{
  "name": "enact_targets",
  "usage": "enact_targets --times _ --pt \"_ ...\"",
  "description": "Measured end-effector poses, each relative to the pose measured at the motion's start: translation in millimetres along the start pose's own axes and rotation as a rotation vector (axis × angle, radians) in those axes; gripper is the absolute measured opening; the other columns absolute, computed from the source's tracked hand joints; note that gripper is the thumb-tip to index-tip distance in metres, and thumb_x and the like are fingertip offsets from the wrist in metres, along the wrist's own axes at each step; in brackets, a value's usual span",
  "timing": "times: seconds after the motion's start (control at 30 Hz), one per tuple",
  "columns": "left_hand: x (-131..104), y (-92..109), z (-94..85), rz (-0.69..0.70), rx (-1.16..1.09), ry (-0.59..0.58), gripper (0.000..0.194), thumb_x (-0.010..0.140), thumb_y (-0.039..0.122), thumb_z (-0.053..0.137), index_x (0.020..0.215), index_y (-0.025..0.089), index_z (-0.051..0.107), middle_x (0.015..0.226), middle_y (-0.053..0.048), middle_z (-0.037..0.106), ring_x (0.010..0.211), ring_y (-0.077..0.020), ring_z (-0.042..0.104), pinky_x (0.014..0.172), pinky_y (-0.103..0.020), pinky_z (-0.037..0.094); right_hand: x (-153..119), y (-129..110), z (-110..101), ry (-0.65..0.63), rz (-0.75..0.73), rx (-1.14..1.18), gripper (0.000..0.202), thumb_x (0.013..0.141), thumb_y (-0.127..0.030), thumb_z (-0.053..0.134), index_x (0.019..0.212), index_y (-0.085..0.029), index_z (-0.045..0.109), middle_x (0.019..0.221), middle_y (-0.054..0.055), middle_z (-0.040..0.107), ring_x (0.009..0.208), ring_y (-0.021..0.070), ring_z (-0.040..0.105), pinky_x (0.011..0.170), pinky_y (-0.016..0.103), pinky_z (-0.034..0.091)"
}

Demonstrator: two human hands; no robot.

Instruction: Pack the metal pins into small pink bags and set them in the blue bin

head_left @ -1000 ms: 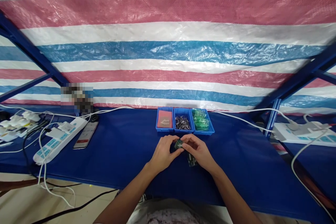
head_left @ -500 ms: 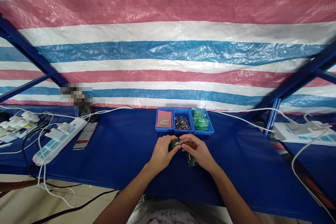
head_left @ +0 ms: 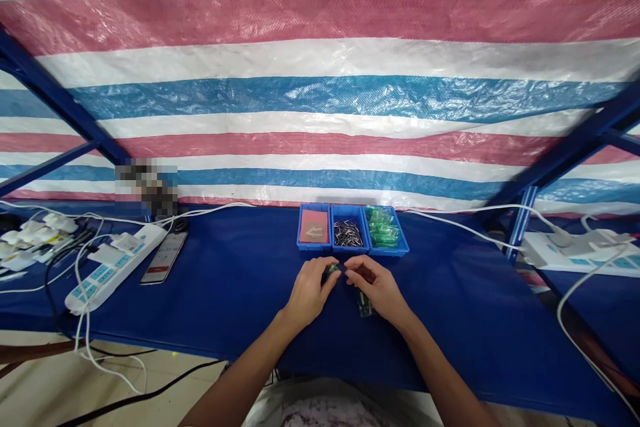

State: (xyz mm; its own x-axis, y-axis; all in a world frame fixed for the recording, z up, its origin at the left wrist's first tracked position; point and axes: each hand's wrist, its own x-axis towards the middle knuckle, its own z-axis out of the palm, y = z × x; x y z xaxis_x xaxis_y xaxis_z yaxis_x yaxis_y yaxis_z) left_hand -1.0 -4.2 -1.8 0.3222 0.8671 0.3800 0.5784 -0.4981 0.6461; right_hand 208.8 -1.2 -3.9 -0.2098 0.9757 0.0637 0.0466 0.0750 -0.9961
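My left hand (head_left: 309, 290) pinches a small green plastic packet (head_left: 332, 269) between thumb and fingertips; most of it is hidden by the fingers. Close by on the right, my right hand (head_left: 376, 285) has its thumb and fingertips drawn together, a small gap away from the left. Whatever those fingertips may hold is too small to make out. Partly under the right hand lies a clear plastic bag (head_left: 365, 305) with dark contents. Just beyond both hands stand three blue bins: one with pinkish-red cards (head_left: 314, 227), one with metal screw-like pins (head_left: 347, 234), one with green plastic packets (head_left: 383, 227).
On the blue table (head_left: 240, 280) a phone (head_left: 164, 257) lies left, beside a white power strip (head_left: 115, 269) with plugs and cables. Another power strip (head_left: 590, 255) is at right. A striped tarp (head_left: 320, 93) hangs behind, between blue metal posts (head_left: 523, 223).
My hands have come slightly apart; the fingertips met at the green packet before. The packet now stays in the left hand only, and less of it shows.
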Motion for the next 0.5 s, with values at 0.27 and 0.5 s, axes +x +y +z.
enact_targets --times 0.27,0.5 --pt "-1.4 -1.4 1.7 -0.017 -0.078 -0.007 0.028 0.112 0.037 0.048 0.136 0.026 0.057 0.123 -0.007 0.071 0.112 -0.0233 0.069 0.099 -0.04 0.057 -1.4 -2.0 -1.2 0.013 -0.015 -0.14 0.025 0.1 -0.048 0.066 0.108 -0.025 0.072 0.097 0.004 0.073 0.081 0.0208 0.07 0.079 0.034 0.057" --pt "-1.3 -2.2 2.2 -0.003 -0.083 -0.023 0.031 0.109 0.036 0.055 0.138 0.026 0.055 0.12 -0.007 0.07 0.11 -0.0237 0.068 0.097 -0.04 0.057 -2.9 -7.3 1.1 -0.013 -0.103 -0.271 0.021 0.103 -0.043 0.063 0.106 -0.026 0.075 0.096 0.004 0.074 0.086 0.0228 0.069 0.078 0.034 0.054"
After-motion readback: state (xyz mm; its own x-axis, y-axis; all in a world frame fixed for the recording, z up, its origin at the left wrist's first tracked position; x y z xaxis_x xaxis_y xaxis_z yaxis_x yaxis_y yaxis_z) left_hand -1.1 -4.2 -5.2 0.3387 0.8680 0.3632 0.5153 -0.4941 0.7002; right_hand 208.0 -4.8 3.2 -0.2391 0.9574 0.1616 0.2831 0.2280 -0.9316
